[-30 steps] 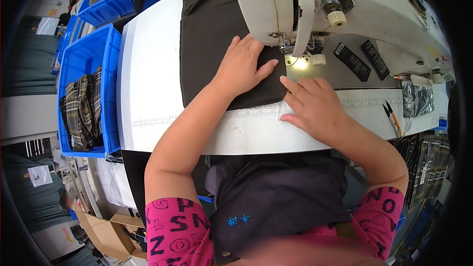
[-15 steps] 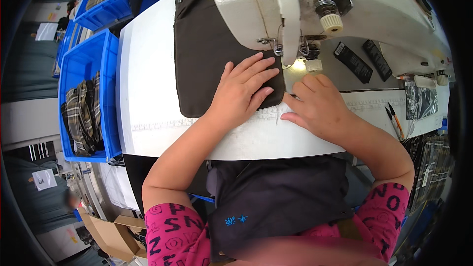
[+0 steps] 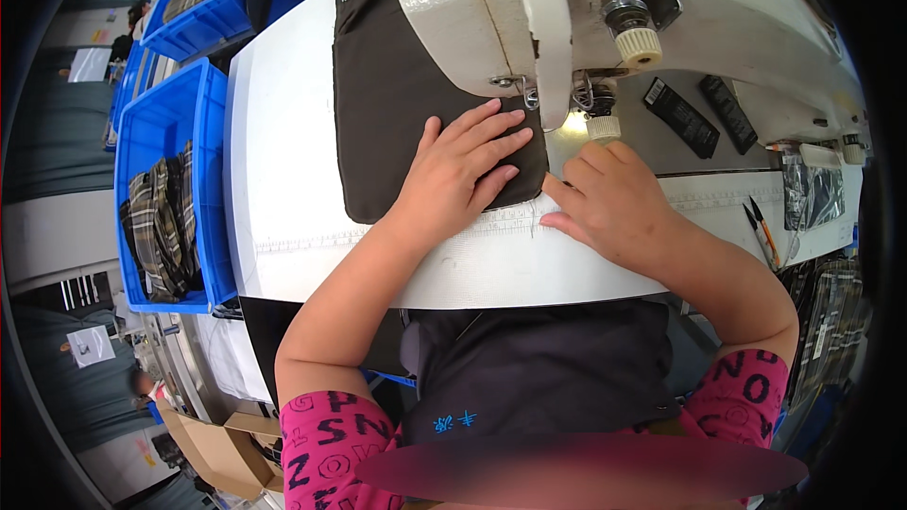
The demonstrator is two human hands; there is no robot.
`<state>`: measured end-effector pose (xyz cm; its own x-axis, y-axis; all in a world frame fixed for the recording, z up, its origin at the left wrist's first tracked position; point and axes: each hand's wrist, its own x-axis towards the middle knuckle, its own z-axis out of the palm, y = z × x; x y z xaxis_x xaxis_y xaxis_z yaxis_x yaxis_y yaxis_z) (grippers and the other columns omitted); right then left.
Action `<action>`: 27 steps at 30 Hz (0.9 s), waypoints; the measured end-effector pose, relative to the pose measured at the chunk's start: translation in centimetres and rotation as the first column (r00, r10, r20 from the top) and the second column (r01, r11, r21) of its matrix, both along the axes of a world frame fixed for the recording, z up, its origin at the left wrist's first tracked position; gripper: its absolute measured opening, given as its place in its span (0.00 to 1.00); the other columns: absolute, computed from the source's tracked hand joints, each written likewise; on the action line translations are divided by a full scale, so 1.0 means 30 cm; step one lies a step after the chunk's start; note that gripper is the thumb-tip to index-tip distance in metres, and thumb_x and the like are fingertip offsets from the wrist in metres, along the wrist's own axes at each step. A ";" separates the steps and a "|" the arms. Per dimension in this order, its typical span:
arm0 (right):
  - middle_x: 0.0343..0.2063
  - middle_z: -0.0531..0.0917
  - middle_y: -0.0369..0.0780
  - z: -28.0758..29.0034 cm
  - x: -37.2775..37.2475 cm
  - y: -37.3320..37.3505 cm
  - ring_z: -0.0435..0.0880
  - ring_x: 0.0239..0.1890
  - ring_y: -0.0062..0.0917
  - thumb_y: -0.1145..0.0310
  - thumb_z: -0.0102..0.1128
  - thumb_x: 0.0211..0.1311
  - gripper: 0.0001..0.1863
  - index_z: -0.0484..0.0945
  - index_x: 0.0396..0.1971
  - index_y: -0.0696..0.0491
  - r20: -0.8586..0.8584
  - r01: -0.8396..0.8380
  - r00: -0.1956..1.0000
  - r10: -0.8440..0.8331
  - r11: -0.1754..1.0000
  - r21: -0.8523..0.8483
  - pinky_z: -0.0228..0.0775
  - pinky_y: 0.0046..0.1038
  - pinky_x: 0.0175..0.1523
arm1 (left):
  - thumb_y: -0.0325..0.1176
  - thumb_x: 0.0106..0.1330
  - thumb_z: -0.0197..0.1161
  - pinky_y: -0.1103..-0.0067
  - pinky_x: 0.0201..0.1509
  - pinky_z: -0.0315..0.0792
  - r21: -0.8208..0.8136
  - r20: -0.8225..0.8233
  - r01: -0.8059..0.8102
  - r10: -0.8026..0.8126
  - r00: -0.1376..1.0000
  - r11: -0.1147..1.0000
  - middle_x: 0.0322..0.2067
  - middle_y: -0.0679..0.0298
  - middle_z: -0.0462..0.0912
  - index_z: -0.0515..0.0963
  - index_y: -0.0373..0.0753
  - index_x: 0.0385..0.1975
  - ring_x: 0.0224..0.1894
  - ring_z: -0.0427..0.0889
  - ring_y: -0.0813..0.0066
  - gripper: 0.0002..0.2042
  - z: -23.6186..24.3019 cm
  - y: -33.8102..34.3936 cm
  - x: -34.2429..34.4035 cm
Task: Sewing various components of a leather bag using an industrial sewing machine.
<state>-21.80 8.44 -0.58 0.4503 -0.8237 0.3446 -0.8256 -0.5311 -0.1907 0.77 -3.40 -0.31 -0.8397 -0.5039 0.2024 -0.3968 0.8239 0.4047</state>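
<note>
A dark brown fabric piece (image 3: 378, 132) with rounded corners lies on the white sewing table, its upper right part reaching under the head of a white sewing machine (image 3: 453, 28). Flat on the fabric, near its right edge, rests my left hand (image 3: 458, 165), fingers spread and tips close to the presser foot (image 3: 532, 96). My right hand (image 3: 614, 203) is at the fabric's lower right edge. Its fingers are curled, the index fingertip touches the edge, and the thumb sits lower on the table. What lies beneath those curled fingers is hidden.
Two black labelled strips (image 3: 680, 118) lie right of the needle area. Farther right are a clear plastic bag (image 3: 812, 194) and an orange-and-black pen (image 3: 763, 231). A blue bin (image 3: 213, 189) with plaid fabric stands left of the table. A ruler strip (image 3: 293, 243) runs along the tabletop.
The whole view has shifted slightly. Both hands keep nearly the same places on and beside the fabric, with no grip visibly altered.
</note>
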 end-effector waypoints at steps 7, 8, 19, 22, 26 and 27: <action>0.31 0.78 0.34 -0.008 -0.001 -0.037 0.77 0.42 0.30 0.52 0.75 0.55 0.21 0.84 0.43 0.49 0.008 0.083 0.997 -0.083 0.997 0.006 0.68 0.33 0.48 | 0.33 0.69 0.67 0.62 0.74 0.60 -0.008 0.016 -0.023 0.023 1.000 1.000 0.62 0.61 0.82 0.82 0.48 0.63 0.69 0.76 0.59 0.21 0.003 -0.053 -0.014; 0.31 0.78 0.34 -0.010 0.000 -0.043 0.77 0.42 0.30 0.52 0.75 0.55 0.21 0.84 0.43 0.49 0.006 0.081 0.997 -0.081 0.997 0.006 0.68 0.33 0.48 | 0.33 0.69 0.67 0.62 0.74 0.60 -0.008 0.014 -0.025 0.025 1.000 1.000 0.62 0.61 0.82 0.82 0.48 0.63 0.69 0.76 0.59 0.21 -0.006 -0.064 -0.011; 0.31 0.80 0.32 -0.020 -0.012 -0.061 0.78 0.43 0.31 0.51 0.74 0.58 0.20 0.83 0.46 0.46 0.006 0.093 0.996 -0.093 0.995 -0.026 0.68 0.34 0.51 | 0.34 0.66 0.69 0.58 0.64 0.67 -0.088 -0.085 0.019 -0.027 0.996 0.996 0.53 0.71 0.85 0.84 0.49 0.57 0.58 0.79 0.66 0.18 -0.030 -0.088 -0.015; 0.36 0.77 0.37 -0.017 -0.022 -0.061 0.81 0.41 0.32 0.50 0.72 0.60 0.24 0.82 0.52 0.46 0.019 0.063 0.998 -0.064 0.997 0.041 0.70 0.40 0.53 | 0.28 0.63 0.69 0.61 0.62 0.69 -0.089 -0.132 0.083 -0.094 0.987 0.993 0.53 0.71 0.86 0.85 0.49 0.54 0.60 0.81 0.68 0.19 -0.043 -0.061 -0.006; 0.36 0.77 0.36 -0.011 -0.022 -0.060 0.81 0.41 0.32 0.51 0.72 0.61 0.23 0.82 0.53 0.45 -0.011 0.065 0.998 -0.065 0.996 0.068 0.71 0.40 0.54 | 0.25 0.62 0.68 0.60 0.62 0.72 -0.058 -0.088 0.054 -0.059 0.994 0.997 0.55 0.71 0.87 0.86 0.48 0.53 0.64 0.81 0.70 0.19 -0.034 -0.040 -0.007; 0.36 0.77 0.36 -0.014 -0.021 -0.059 0.81 0.41 0.32 0.51 0.72 0.61 0.23 0.82 0.53 0.45 -0.016 0.068 0.998 -0.068 0.996 0.060 0.71 0.40 0.54 | 0.25 0.62 0.68 0.60 0.62 0.72 -0.058 -0.088 0.054 -0.059 0.994 0.997 0.55 0.71 0.87 0.86 0.48 0.53 0.64 0.81 0.70 0.19 -0.034 -0.039 -0.007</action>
<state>-22.43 6.67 -1.01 0.3967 -0.8718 0.2873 -0.8622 -0.4613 -0.2095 0.55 -4.58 -1.33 -0.8436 -0.4422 0.3045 -0.3133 0.8661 0.3895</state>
